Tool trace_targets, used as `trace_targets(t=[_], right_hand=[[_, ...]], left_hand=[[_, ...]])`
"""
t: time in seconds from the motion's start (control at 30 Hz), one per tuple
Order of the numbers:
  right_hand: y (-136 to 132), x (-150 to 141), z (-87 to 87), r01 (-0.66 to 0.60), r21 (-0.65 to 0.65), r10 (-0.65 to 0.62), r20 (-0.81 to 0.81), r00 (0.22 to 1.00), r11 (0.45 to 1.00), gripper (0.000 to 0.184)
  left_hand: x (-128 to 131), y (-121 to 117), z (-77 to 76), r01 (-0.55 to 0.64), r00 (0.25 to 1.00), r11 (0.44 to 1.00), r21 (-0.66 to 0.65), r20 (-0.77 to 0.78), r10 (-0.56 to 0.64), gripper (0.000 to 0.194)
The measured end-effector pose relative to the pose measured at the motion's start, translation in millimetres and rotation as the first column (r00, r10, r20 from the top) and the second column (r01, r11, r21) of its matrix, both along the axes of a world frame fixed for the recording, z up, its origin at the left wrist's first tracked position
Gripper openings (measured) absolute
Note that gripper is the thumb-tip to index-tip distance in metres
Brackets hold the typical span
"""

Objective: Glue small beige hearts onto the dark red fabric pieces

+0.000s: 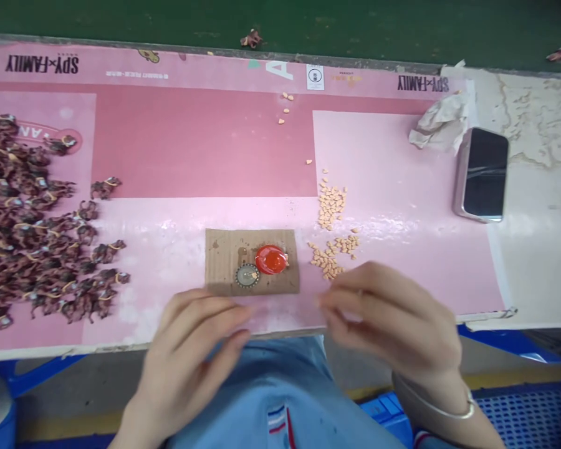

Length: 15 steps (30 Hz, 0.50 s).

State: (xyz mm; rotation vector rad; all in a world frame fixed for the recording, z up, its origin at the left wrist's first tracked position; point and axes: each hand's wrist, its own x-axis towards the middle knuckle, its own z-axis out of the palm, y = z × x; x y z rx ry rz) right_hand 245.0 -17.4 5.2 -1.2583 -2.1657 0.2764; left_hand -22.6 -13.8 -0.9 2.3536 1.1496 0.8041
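The right hand [388,318] is blurred, its fingers pressed together just beside a heap of tan bits [327,259]; I cannot tell if it pinches one. The left hand [191,355] lies loosely spread near a cardboard square [222,262].

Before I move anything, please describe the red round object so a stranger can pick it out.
On the pink printed board, find the brown cardboard piece ahead of the left hand. The red round object sits on it, beside a smaller grey ridged disc, and nothing nearby is red.
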Motion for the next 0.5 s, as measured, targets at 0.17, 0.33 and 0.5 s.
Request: trace_targets(t=[0.17,0.33,0.5], right_hand=[[-7,-43,1.9,-0.065,-0.037,0.057,-0.188,0.980,0.997,0.015],[-5,-51,-2.4,-0.043,0.002,0.043,-0.190,0.981,0.999,0.014],[-4,-55,-5.7,-0.002,-0.043,-0.008,-0.228,0.974,0.999,0.011]], left_hand=[[26,-1,1.6,0.033,0.986,0.995,-0.091,0.167,-0.018,0.012],[27,1,-0.9,0.002,0.988,1.000,-0.024,0.157,0.002,0.017],[26,1,-5.3,-0.042,0.982,0.999,-0.003,0.187,0.042,0.019]])
